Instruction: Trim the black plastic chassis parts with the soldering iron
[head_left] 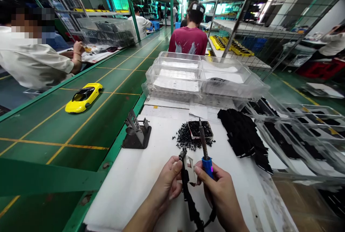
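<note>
My left hand (169, 177) is closed on a long, narrow black plastic part (184, 174), held upright over the white work surface. A small pale piece with a cutout (190, 170) sits against its right side, between my two hands. My right hand (219, 189) grips a soldering iron (207, 165) by its blue handle, tip pointing up and away. Thumb and fingertips of that hand also touch the pale piece. Beyond the tip lie a heap of tiny black parts (184, 137) and a small box (211, 131) full of them. A metal iron stand (137, 133) is at the left.
Black flat pieces (244, 135) are piled at right, beside clear trays (285, 149). Stacked clear bins (175, 81) stand at the back. A yellow toy car body (84, 98) rests on the green conveyor (118, 106). Co-workers sit at left and ahead.
</note>
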`<state>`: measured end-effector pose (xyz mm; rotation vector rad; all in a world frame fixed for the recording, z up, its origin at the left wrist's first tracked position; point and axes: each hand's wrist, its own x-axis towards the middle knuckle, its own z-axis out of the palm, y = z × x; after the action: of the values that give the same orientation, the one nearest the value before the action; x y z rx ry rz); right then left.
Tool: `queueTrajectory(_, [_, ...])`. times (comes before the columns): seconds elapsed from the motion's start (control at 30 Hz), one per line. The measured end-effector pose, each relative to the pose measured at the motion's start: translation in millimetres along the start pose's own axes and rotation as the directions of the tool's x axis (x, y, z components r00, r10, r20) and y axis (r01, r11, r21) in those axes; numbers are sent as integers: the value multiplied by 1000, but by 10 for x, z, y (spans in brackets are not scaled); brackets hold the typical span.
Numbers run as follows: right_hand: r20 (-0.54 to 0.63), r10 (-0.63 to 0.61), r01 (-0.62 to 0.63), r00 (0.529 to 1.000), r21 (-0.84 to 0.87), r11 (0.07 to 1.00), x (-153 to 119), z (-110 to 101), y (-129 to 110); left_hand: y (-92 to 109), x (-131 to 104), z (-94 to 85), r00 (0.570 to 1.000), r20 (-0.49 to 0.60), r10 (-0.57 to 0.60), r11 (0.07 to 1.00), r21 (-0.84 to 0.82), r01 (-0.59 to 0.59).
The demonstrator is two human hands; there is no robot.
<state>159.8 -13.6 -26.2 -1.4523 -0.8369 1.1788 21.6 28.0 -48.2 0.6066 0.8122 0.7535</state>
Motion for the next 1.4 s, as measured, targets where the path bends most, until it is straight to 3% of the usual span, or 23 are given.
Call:
queueTrajectory(0.17, [-116, -30, 31, 993, 3, 1000, -137, 44, 31, 15, 2, 70, 986, -84, 147, 987, 71, -141])
queueTrajectory(0.33, [-148, -7, 3, 989, -23, 1000, -210, 46, 143, 84, -36, 115, 954, -180, 241, 966, 135, -219])
queueTrajectory(0.53, [-177, 11, 1, 984, 67, 998, -182, 2, 199, 77, -130, 133, 990, -53, 128, 990, 74, -124])
queueTrajectory(0.73, [-132, 1, -7, 991, -47, 999, -222, 69, 184, 66, -146, 175, 985, -117, 127, 992, -9, -129])
queueTrajectory(0.93, [-221, -83, 65, 972, -85, 994, -259, 197, 79, 119, -215, 194, 968, -171, 183, 982, 78, -172])
queueTrajectory(1.07, [-213, -85, 70, 973, -74, 995, -269, 194, 99, 131, -268, 194, 952, -183, 247, 961, 177, -215])
queueTrajectory(1.27, [-123, -37, 22, 992, -126, 992, -132, 76, 267, 66, -143, 72, 973, -60, 224, 913, 362, -187])
queueTrajectory(1.4, [19, 15, -11, 1000, -228, 974, -28, -341, 197, 217, -76, -125, 976, -40, 215, 862, 477, -171])
